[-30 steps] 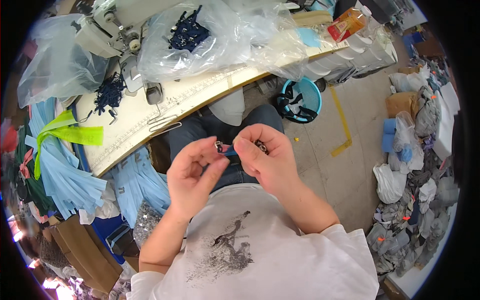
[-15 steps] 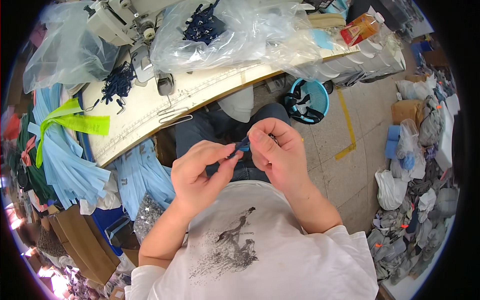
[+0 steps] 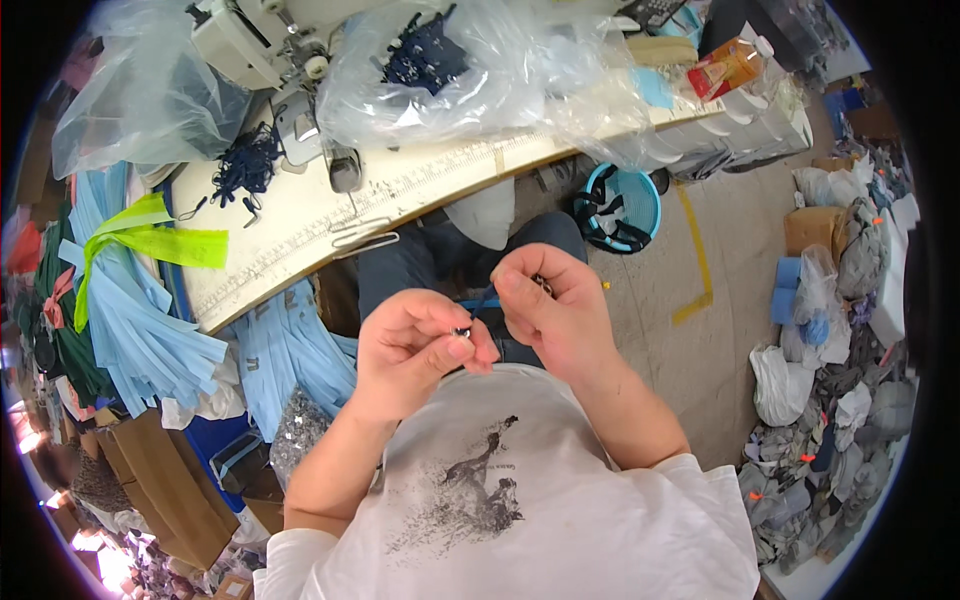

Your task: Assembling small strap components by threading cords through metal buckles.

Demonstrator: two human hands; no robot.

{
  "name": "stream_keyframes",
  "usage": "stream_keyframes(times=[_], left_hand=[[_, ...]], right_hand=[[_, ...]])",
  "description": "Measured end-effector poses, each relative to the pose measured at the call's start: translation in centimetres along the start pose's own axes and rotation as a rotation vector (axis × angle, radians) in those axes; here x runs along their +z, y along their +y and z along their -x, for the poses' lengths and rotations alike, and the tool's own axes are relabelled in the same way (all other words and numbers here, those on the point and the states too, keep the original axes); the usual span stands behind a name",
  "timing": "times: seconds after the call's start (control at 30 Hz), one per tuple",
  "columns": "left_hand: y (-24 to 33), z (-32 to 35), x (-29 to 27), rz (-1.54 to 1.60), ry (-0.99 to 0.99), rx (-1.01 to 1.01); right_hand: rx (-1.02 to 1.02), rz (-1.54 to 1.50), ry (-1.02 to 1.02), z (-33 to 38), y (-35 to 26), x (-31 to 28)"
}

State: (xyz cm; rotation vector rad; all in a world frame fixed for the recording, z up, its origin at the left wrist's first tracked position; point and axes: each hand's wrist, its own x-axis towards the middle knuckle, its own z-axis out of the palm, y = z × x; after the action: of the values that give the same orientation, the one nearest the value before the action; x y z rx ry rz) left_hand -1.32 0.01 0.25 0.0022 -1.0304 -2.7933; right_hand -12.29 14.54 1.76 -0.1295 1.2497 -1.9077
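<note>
Both hands are raised close to my chest, above my lap. My left hand (image 3: pixel 415 350) pinches a small metal piece at one end of a thin dark blue strap (image 3: pixel 482 300). My right hand (image 3: pixel 555 310) pinches the strap's other end, where a bit of metal shows between the fingers. The strap runs short and taut between the two hands. Much of it is hidden by the fingers.
A white worktable (image 3: pixel 300 230) with a printed ruler along its edge carries a sewing machine (image 3: pixel 260 50), clear plastic bags (image 3: pixel 450 70) of dark parts and an orange bottle (image 3: pixel 728 68). Blue fabric strips (image 3: pixel 130 310) hang at left. A blue basket (image 3: pixel 618 208) stands on the floor; bags pile at right.
Both hands have drawn in closer to my chest and lower in view, still holding the strap between them. The view has tilted slightly.
</note>
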Motion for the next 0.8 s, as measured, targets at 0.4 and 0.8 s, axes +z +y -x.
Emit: stream_keyframes(times=[0.4,0.8], left_hand=[[2.5,-0.1,-0.5,-0.316,0.392,0.042],[-0.4,-2.8,4.9,-1.295,-0.253,0.470]], right_hand=[[-0.527,0.554,0.181,-10.8,-7.6,2.9],[-0.476,0.498,0.003,-9.3,-1.9,4.2]])
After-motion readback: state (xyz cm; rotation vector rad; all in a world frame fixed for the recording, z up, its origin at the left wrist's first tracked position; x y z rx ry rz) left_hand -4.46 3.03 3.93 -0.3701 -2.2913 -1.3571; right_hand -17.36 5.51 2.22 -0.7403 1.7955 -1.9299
